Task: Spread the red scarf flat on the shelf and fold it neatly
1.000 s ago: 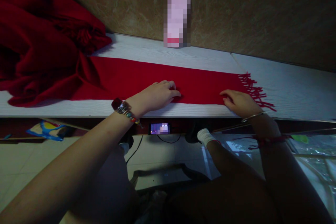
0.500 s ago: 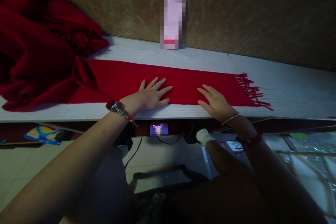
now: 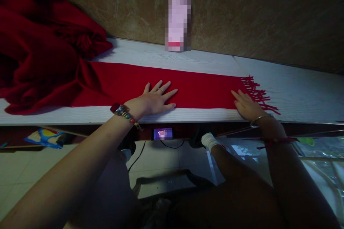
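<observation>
A long red scarf [image 3: 199,86] lies flat along a white wooden table [image 3: 301,89]. Its fringed end [image 3: 256,93] points right, and its other end runs into a bunched red heap [image 3: 40,50] at the left. My left hand [image 3: 154,98] rests flat on the scarf's middle, fingers spread, with a ring and a beaded bracelet showing. My right hand [image 3: 245,104] lies flat on the scarf's near corner beside the fringe, a thin bangle on its wrist. Neither hand holds anything.
A pink blurred object [image 3: 177,23] stands against the brown wall [image 3: 255,10] behind the table. Under the table's front edge a phone [image 3: 162,133] glows with a cable beside it. My legs and a white sock [image 3: 211,139] are over a tiled floor.
My right hand slid right along the scarf, from near the middle to the fringed end. My left hand stayed flat in about the same place.
</observation>
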A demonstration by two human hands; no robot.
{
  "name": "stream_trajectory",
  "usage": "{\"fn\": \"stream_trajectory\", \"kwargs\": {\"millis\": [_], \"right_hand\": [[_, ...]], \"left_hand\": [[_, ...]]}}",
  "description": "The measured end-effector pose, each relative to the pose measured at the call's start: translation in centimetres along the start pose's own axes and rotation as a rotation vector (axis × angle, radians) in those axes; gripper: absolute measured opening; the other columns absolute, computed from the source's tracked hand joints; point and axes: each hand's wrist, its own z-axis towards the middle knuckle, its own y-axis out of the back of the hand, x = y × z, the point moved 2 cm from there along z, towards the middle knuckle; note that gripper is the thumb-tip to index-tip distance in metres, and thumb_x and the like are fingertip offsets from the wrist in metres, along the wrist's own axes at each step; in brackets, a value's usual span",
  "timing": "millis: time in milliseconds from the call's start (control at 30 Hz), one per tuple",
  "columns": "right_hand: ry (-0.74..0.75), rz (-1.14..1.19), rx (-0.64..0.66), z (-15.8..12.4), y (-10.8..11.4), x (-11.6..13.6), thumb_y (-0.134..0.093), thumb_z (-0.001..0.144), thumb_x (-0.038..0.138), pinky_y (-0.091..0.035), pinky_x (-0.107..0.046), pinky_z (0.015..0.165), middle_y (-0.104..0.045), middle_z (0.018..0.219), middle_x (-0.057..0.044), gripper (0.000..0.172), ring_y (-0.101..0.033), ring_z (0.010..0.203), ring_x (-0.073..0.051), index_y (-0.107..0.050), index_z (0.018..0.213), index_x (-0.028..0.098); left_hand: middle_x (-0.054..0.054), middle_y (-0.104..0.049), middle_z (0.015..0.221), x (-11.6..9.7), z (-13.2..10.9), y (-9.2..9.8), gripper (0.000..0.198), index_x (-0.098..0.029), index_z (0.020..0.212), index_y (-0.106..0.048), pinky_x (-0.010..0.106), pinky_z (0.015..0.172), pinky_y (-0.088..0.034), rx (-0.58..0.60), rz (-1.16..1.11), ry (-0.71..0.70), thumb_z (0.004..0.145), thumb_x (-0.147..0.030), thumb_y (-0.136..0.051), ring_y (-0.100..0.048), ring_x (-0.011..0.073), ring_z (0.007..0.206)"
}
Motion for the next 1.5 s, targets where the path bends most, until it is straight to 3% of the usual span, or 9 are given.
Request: {"fn": "stream_trajectory", "kwargs": {"millis": [133, 367, 533, 700, 967, 1133, 1333, 1400, 1500], "right_hand": [[-0.019, -0.004, -0.037, 0.0, 1.6, 2.6, -0.03, 0.088, 0.032, -0.031, -0.062, 0.101, -0.039, 0.143, -0.017, 0.053, -0.034, 0.131, -0.035, -0.042, 0.136, 0.015], [0.275, 0.158, -0.033, -0.7, 2.5, 13.4, -0.033, 0.09, 0.041, -0.024, -0.06, 0.105, -0.03, 0.15, -0.009, 0.053, -0.024, 0.137, -0.031, -0.035, 0.141, 0.023], [0.335, 0.129, 0.078, -1.1, 1.7, 16.8, -0.034, 0.091, 0.042, -0.018, -0.056, 0.109, -0.023, 0.152, -0.007, 0.057, -0.018, 0.139, -0.027, -0.028, 0.144, 0.021], [0.248, 0.064, 0.135, -0.4, 1.6, 14.3, -0.03, 0.092, 0.04, -0.016, -0.056, 0.11, -0.017, 0.154, -0.003, 0.055, -0.013, 0.14, -0.026, -0.026, 0.145, 0.024], [0.061, 0.039, 0.059, 1.1, 0.6, 5.0, -0.026, 0.091, 0.042, -0.025, -0.065, 0.102, -0.027, 0.151, -0.003, 0.053, -0.025, 0.136, -0.031, -0.031, 0.142, 0.032], [-0.145, -0.002, 0.055, 1.5, 0.7, -0.4, -0.023, 0.091, 0.039, -0.026, -0.06, 0.104, -0.029, 0.15, -0.008, 0.055, -0.026, 0.136, -0.028, -0.032, 0.142, 0.023], [-0.356, -0.008, 0.005, 1.1, 1.3, -4.0, -0.025, 0.089, 0.027, -0.027, -0.057, 0.105, -0.031, 0.148, -0.016, 0.055, -0.029, 0.135, -0.029, -0.034, 0.14, 0.01], [-0.325, 0.016, -0.128, 0.9, 1.9, -4.1, -0.028, 0.088, 0.027, -0.03, -0.058, 0.103, -0.038, 0.144, -0.017, 0.055, -0.034, 0.133, -0.03, -0.037, 0.139, 0.009], [-0.065, 0.058, -0.276, 0.8, 3.2, -3.0, -0.037, 0.085, 0.031, -0.038, -0.051, 0.101, -0.051, 0.134, -0.015, 0.051, -0.045, 0.125, -0.028, -0.046, 0.133, 0.014]], "left_hand": [[0.007, -0.003, 0.155, -0.1, 0.0, 0.0, 0.059, -0.029, 0.146, -0.016, 0.06, 0.107, -0.006, -0.01, 0.004, 0.012, 0.092, -0.051, -0.026, 0.0, 0.0328, 0.14], [0.009, -0.01, 0.155, 0.7, 1.1, -1.0, 0.061, -0.022, 0.146, -0.017, 0.056, 0.108, -0.014, -0.244, 0.013, 0.028, 0.092, -0.051, -0.021, -0.006, 0.0331, 0.14], [0.01, -0.013, 0.154, 0.9, 1.0, -0.9, 0.069, -0.015, 0.147, -0.013, 0.053, 0.11, -0.013, -0.181, 0.039, 0.083, 0.091, -0.054, -0.021, -0.009, 0.0308, 0.14], [0.008, -0.008, 0.155, 1.0, 0.7, -0.7, 0.072, -0.017, 0.147, -0.009, 0.054, 0.11, -0.01, -0.123, 0.043, 0.112, 0.089, -0.058, -0.021, -0.005, 0.0307, 0.14], [0.005, -0.003, 0.155, 1.1, 0.8, -0.6, 0.073, -0.024, 0.147, -0.006, 0.061, 0.108, -0.008, -0.084, 0.021, 0.166, 0.087, -0.062, -0.021, -0.001, 0.0344, 0.14], [0.005, -0.002, 0.155, 1.0, 0.9, -0.6, 0.073, -0.026, 0.147, -0.006, 0.065, 0.105, -0.009, -0.06, 0.001, 0.201, 0.086, -0.063, -0.023, 0.001, 0.0365, 0.139], [0.007, -0.002, 0.155, 0.6, 1.0, -0.2, 0.07, -0.027, 0.147, -0.009, 0.067, 0.103, -0.012, -0.052, -0.011, 0.221, 0.087, -0.059, -0.028, -0.001, 0.0388, 0.139], [0.007, -0.006, 0.155, 0.1, 1.1, 0.0, 0.066, -0.027, 0.146, -0.016, 0.066, 0.104, -0.013, -0.092, 0.003, 0.177, 0.089, -0.055, -0.031, -0.004, 0.0388, 0.139], [0.008, -0.018, 0.153, -1.2, 1.2, 0.2, 0.06, -0.025, 0.143, -0.028, 0.058, 0.106, -0.021, -0.212, 0.038, -0.011, 0.089, -0.05, -0.036, -0.013, 0.0353, 0.139]]}}
